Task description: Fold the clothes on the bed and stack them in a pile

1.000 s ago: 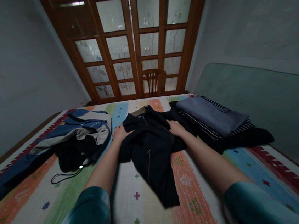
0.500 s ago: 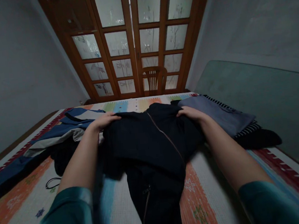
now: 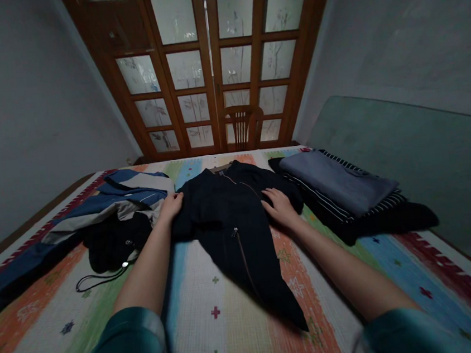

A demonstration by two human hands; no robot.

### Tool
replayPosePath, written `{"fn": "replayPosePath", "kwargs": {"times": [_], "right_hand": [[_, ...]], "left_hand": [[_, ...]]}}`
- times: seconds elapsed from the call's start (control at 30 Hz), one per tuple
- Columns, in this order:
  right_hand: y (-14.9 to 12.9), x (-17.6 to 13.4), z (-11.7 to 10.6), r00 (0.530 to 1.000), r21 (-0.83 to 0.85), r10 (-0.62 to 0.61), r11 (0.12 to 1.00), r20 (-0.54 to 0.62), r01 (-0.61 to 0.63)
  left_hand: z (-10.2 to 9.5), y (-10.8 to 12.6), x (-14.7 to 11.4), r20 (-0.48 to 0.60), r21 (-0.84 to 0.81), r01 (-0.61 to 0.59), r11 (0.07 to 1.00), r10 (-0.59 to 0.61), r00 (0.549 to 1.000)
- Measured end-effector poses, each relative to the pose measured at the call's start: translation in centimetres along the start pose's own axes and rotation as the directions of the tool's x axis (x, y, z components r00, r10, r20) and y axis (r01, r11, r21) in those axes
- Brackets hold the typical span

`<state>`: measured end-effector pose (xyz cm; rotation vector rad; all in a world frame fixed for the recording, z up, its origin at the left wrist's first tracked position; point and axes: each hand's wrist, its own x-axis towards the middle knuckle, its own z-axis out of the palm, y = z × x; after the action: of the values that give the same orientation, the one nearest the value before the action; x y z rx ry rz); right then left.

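Observation:
A dark navy zip jacket (image 3: 231, 216) lies spread on the patterned bed cover, collar at the far end, its lower part narrowing to a point towards me. A zip runs down from the collar, and another zip shows lower on the front. My left hand (image 3: 172, 207) is closed on the cloth at the jacket's left edge, its fingertips partly hidden. On the right side of the jacket my right hand (image 3: 279, 206) rests flat, fingers slightly apart and holding nothing.
To the left lie a blue, grey and white jacket (image 3: 135, 181) and a black bundled garment with a drawstring (image 3: 114, 242). A stack of folded clothes (image 3: 341, 182), grey on top, sits at right beside a green headboard (image 3: 420, 168). A wooden chair (image 3: 242, 125) stands beyond the striped cover (image 3: 197, 338).
The navy jacket has come down from my raised hands and now lies flatter, with its collar showing. My right hand has moved inward and lower, loosening from its edge.

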<state>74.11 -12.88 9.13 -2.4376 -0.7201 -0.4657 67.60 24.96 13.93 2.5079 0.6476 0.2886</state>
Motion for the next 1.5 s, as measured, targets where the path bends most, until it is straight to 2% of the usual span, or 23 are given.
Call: {"fn": "replayPosePath", "kwargs": {"times": [0.1,0.13,0.2,0.3,0.4,0.5,0.6,0.7,0.8,0.87,0.9,0.97,1.0,1.07,1.1,1.17,1.2,1.27,1.37,1.5], "right_hand": [[0.6,-2.0,1.7,0.994,-0.109,0.095,0.990,0.053,-0.088],[0.7,-2.2,1.9,0.992,-0.120,0.107,0.988,0.059,-0.099],[1.0,-2.3,2.0,0.993,-0.112,0.100,0.989,0.057,-0.093],[1.2,-2.1,1.5,0.999,-0.042,0.042,0.998,0.007,-0.042],[1.0,-1.9,0.5,0.997,0.035,0.006,0.999,-0.080,-0.003],[0.1,-1.9,-0.6,0.989,0.068,0.001,0.998,-0.147,0.009],[-0.9,-1.9,-1.1,0.986,0.122,-0.118,0.984,-0.119,0.132],[-1.5,-2.0,-0.6,0.961,0.176,-0.276,0.947,0.010,0.270],[-1.6,-2.1,0.3,0.940,0.156,-0.292,0.951,0.179,0.266],[-1.5,-2.1,0.8,0.940,0.102,-0.234,0.971,0.250,0.214],[-1.3,-2.0,0.9,0.943,0.072,-0.198,0.980,0.267,0.186],[-1.1,-1.9,1.0,0.954,0.016,-0.129,0.991,0.271,0.130],[-0.9,-1.9,1.0,0.960,-0.008,-0.097,0.995,0.264,0.103],[-0.7,-1.8,1.0,0.970,-0.051,-0.042,0.997,0.239,0.056],[-0.5,-1.8,1.0,0.975,-0.069,-0.022,0.997,0.222,0.038],[-0.3,-1.7,1.2,0.982,-0.097,0.011,0.995,0.187,0.008],[-0.2,-1.7,1.3,0.985,-0.107,0.025,0.994,0.172,-0.007],[0.0,-1.7,1.4,0.987,-0.121,0.047,0.992,0.155,-0.028],[0.1,-1.8,1.5,0.987,-0.131,0.049,0.991,0.154,-0.028],[0.1,-1.8,1.6,0.987,-0.138,0.036,0.990,0.154,-0.014]], "left_hand": [[0.9,0.6,-2.5,0.104,0.168,-0.059,0.984,0.042,0.994],[1.3,1.0,-3.4,0.102,0.237,-0.089,0.968,0.066,0.993],[2.2,1.6,-5.0,0.028,0.351,-0.129,0.928,0.128,0.991],[3.3,1.8,-6.6,-0.093,0.393,-0.154,0.907,0.206,0.974],[3.9,1.6,-7.0,-0.113,0.384,-0.163,0.909,0.222,0.969],[4.0,1.6,-6.9,-0.213,0.390,-0.111,0.914,0.207,0.955],[4.0,2.0,-7.0,-0.247,0.407,-0.057,0.911,0.170,0.954],[4.1,2.6,-7.2,-0.114,0.419,-0.145,0.896,0.210,0.971],[4.4,3.4,-7.2,0.083,0.287,-0.307,0.907,0.296,0.952],[4.7,3.6,-7.0,0.192,0.075,-0.379,0.922,0.360,0.913],[4.8,3.6,-6.8,0.212,-0.058,-0.379,0.924,0.382,0.899],[4.8,3.2,-6.2,0.183,-0.333,-0.317,0.888,0.391,0.902],[4.7,2.8,-5.9,0.143,-0.453,-0.263,0.852,0.361,0.922],[4.3,1.6,-5.3,0.032,-0.588,-0.165,0.792,0.227,0.973],[4.0,0.9,-5.0,-0.027,-0.592,-0.144,0.793,0.159,0.987],[3.6,-0.5,-4.5,-0.119,-0.471,-0.123,0.874,0.075,0.990],[3.4,-1.0,-4.4,-0.134,-0.363,-0.124,0.923,0.080,0.988],[3.4,-1.8,-4.2,-0.089,-0.140,-0.153,0.978,0.142,0.986],[4.0,-1.8,-4.3,-0.013,0.091,-0.196,0.976,0.198,0.980],[4.8,-1.0,-4.7,0.044,0.244,-0.187,0.952,0.182,0.982]]}}
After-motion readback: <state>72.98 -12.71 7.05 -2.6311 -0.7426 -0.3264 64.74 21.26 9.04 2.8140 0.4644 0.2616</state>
